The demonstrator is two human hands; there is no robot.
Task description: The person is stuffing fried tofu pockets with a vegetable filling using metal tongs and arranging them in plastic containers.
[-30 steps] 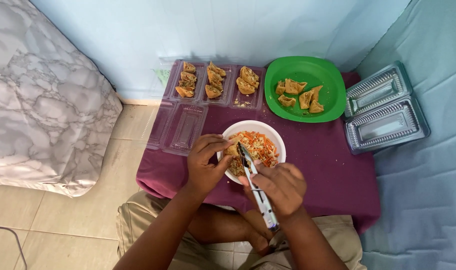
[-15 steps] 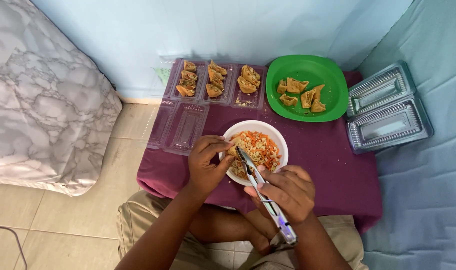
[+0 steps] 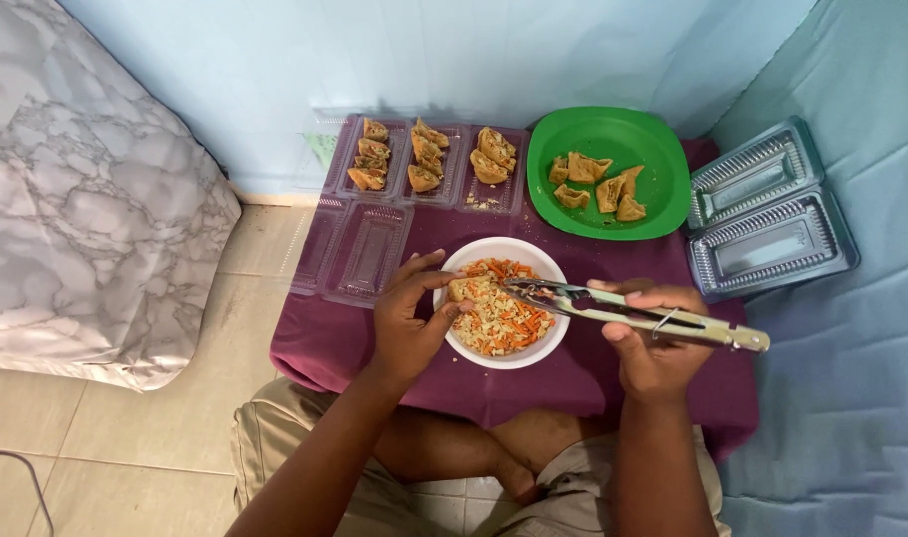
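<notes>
1. The left hand (image 3: 406, 320) pinches a fried pastry pocket (image 3: 466, 289) over the white bowl (image 3: 501, 356) of chopped filling.
2. The right hand (image 3: 651, 333) grips metal tongs (image 3: 628, 313), tips pressed together over the bowl.

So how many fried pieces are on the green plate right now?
4, all on the green plate: one at the left, one below it, a larger piece mid-plate, one lower right. Overlaps may hide another.
</notes>
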